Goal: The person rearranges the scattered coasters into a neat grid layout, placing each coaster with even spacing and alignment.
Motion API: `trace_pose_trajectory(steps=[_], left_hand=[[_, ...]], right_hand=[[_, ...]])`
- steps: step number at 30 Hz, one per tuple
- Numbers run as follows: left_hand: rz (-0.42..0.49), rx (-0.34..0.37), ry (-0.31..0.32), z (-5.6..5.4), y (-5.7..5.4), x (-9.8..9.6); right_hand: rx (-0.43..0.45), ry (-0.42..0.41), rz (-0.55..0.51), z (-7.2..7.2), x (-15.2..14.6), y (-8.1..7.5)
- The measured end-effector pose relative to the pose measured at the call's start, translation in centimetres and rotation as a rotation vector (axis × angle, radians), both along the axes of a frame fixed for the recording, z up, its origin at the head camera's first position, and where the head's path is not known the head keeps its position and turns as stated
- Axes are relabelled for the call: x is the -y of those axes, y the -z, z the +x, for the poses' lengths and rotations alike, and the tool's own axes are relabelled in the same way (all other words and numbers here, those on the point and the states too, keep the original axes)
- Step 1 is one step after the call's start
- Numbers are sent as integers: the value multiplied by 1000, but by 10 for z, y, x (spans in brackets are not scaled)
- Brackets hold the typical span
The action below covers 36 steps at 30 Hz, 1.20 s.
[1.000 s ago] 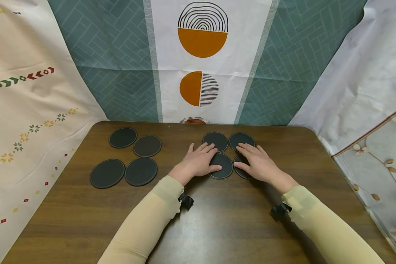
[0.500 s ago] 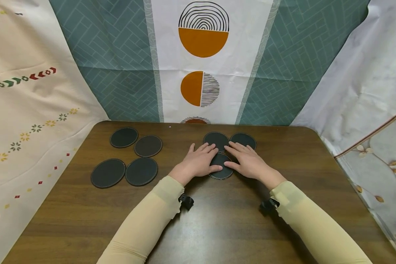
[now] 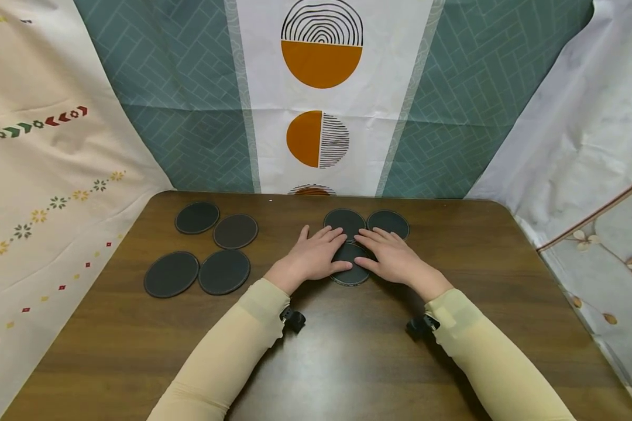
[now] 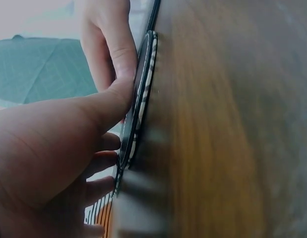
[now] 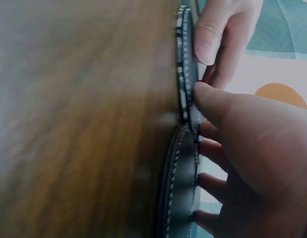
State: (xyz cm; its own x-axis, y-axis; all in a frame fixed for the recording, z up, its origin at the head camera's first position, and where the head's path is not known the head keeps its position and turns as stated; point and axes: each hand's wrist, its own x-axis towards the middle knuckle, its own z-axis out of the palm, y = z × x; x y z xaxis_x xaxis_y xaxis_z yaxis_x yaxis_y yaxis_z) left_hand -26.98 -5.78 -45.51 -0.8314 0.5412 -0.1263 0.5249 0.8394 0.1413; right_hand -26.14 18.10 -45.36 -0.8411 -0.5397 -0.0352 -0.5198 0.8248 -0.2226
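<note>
Round black coasters with stitched rims lie in a cluster at the right of centre in the head view. My left hand (image 3: 313,256) is spread, its thumb over the near coaster (image 3: 350,278) and its fingertips by the back-left coaster (image 3: 344,218). From the other side my right hand (image 3: 392,257) reaches in with straight fingers, its thumb over the same near coaster and its fingertips close to the back-right coaster (image 3: 389,221). Another coaster (image 5: 180,186) shows below the right thumb in the right wrist view; in the head view that hand hides it.
At the left of the brown wooden table (image 3: 342,356) lie more coasters: far left (image 3: 197,217), a browner one (image 3: 235,231), near left (image 3: 171,275) and near right (image 3: 225,272). A patterned cloth (image 3: 316,140) hangs behind the table, with pale cloths at both sides.
My right hand has moved left, from over the right-hand coasters towards the left hand, and now covers the near-right coaster. My left hand has hardly moved.
</note>
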Motion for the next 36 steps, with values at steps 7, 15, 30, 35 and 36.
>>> trace_pose_trajectory(steps=[7, 15, 30, 35, 36], left_hand=[[2, -39, -17, 3, -3, 14], [24, -119, -73, 8, -18, 60], [-36, -197, -230, 17, -27, 147], [-3, -173, -285, 13, -27, 163], [5, -166, -296, 13, -27, 166]], right_hand=[[7, -8, -22, -3, 2, 5], [32, 2, -16, -3, 1, 1], [30, -5, -9, -1, 0, -1], [28, -6, -25, 0, 0, -2], [26, -6, -27, 0, 0, -2]])
